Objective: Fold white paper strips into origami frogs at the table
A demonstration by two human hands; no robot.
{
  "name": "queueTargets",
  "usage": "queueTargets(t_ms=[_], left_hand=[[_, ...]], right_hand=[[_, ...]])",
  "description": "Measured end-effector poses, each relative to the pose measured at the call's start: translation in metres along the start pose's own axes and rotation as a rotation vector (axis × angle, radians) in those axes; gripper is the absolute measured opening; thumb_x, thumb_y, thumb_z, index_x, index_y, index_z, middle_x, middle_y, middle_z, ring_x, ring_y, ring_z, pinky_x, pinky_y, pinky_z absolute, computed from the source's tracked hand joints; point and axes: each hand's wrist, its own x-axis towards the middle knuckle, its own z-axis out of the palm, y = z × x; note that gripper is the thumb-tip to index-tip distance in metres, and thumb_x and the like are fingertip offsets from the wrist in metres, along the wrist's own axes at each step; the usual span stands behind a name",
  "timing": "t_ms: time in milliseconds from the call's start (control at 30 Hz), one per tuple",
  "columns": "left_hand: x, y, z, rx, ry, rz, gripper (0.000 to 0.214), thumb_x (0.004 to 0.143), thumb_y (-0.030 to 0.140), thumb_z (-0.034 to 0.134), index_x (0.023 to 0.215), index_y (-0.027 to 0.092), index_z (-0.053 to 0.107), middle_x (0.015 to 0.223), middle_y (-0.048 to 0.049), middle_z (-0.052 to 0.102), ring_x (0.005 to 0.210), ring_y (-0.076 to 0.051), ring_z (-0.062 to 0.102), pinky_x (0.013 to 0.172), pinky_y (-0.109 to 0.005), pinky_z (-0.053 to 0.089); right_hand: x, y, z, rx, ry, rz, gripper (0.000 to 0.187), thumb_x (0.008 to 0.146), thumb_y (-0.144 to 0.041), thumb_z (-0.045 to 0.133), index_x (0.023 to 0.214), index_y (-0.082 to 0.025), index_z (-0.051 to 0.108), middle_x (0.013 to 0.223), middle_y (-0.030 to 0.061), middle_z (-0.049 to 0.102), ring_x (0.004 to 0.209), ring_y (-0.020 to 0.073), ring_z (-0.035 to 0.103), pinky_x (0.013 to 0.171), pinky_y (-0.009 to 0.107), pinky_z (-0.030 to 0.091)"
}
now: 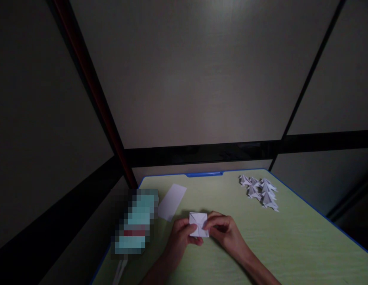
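A small white folded paper square [198, 222] sits just above the green table top [290, 237], held between both my hands. My left hand [181, 234] pinches its left and lower edge with curled fingers. My right hand [223, 230] grips its right side, fingers bent over the paper. Creases cross the square's face. Both forearms come in from the bottom edge of the view.
A flat white paper strip [172, 201] lies to the left of my hands. A cluster of several folded white paper figures [261, 192] sits at the far right of the table. A blurred teal object [135, 221] rests at the left edge. Walls stand close behind.
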Motion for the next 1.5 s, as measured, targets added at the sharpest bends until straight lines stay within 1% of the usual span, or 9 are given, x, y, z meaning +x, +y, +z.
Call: queueTargets(t_ms=[233,400,567,733,867,1200,1300,1400,1500], left_hand=[[-0.006,0.009,0.008,0.186,0.013,0.03,0.024,0.053,0.031,0.063,0.057,0.007,0.062,0.048,-0.0027,0.058,0.039,-0.009,0.049,0.036,-0.018,0.041],[-0.005,0.011,0.008,0.218,0.116,0.101,0.029,0.051,0.034,0.064,0.059,0.006,0.063,0.047,-0.0034,0.059,0.036,-0.009,0.048,0.035,-0.018,0.039],[-0.002,0.011,0.005,0.241,0.202,0.139,0.027,0.052,0.033,0.064,0.057,0.007,0.061,0.047,-0.003,0.059,0.038,-0.01,0.05,0.038,-0.019,0.041],[-0.003,0.009,0.005,0.258,0.195,0.132,0.027,0.052,0.034,0.063,0.058,0.007,0.061,0.049,-0.0033,0.061,0.04,-0.012,0.052,0.039,-0.02,0.042],[-0.004,0.008,0.005,0.267,0.18,0.146,0.025,0.055,0.032,0.062,0.059,0.007,0.061,0.051,-0.0034,0.062,0.041,-0.012,0.053,0.04,-0.02,0.043],[-0.005,0.012,0.007,0.332,0.199,0.142,0.021,0.055,0.028,0.062,0.056,0.008,0.06,0.044,-0.0022,0.059,0.038,-0.012,0.051,0.037,-0.02,0.041],[-0.005,0.014,0.008,0.322,0.213,0.15,0.02,0.055,0.028,0.061,0.054,0.008,0.059,0.043,-0.0019,0.059,0.036,-0.011,0.05,0.037,-0.019,0.04],[-0.006,0.015,0.009,0.313,0.201,0.179,0.02,0.056,0.028,0.061,0.055,0.008,0.059,0.044,-0.0021,0.059,0.036,-0.01,0.049,0.037,-0.018,0.039],[-0.006,0.014,0.008,0.333,0.175,0.203,0.02,0.057,0.028,0.06,0.054,0.008,0.059,0.043,-0.0018,0.059,0.037,-0.01,0.05,0.037,-0.018,0.039]], right_hand=[[-0.001,-0.002,0.002,-0.025,-0.028,-0.017,0.011,0.061,-0.011,0.057,0.057,-0.017,0.065,0.063,0.0023,0.053,0.06,0.014,0.05,0.053,0.024,0.037],[0.0,-0.004,0.005,0.099,-0.012,0.076,0.004,0.06,-0.014,0.059,0.064,-0.016,0.06,0.064,0.0007,0.053,0.059,0.0121,0.05,0.053,0.022,0.037],[0.001,-0.007,0.008,0.153,-0.016,0.111,0.007,0.058,-0.014,0.059,0.055,-0.015,0.053,0.065,0.0,0.052,0.059,0.0107,0.048,0.053,0.021,0.037],[0.002,-0.004,0.008,0.058,-0.004,0.134,0.01,0.059,-0.011,0.054,0.049,-0.014,0.054,0.056,-0.0014,0.052,0.052,0.0096,0.046,0.05,0.02,0.036],[0.001,-0.003,0.006,0.072,0.021,0.195,0.011,0.057,-0.006,0.051,0.049,-0.013,0.055,0.047,-0.0038,0.051,0.045,0.0079,0.043,0.046,0.019,0.033],[0.001,-0.004,0.008,0.131,0.064,0.24,0.009,0.053,-0.009,0.058,0.046,-0.012,0.054,0.047,-0.0032,0.053,0.046,0.008,0.045,0.046,0.019,0.033],[0.001,-0.001,0.007,0.222,0.063,0.278,0.008,0.052,-0.011,0.062,0.052,-0.012,0.054,0.047,-0.0042,0.053,0.044,0.0069,0.045,0.044,0.018,0.033],[0.001,0.001,0.008,0.318,0.025,0.293,0.013,0.057,-0.019,0.062,0.065,-0.013,0.054,0.052,-0.0029,0.054,0.047,0.0076,0.047,0.046,0.019,0.035],[0.001,0.0,0.009,0.261,-0.015,0.287,0.017,0.06,-0.026,0.061,0.064,-0.011,0.054,0.049,-0.0023,0.052,0.045,0.0071,0.045,0.045,0.019,0.035]])
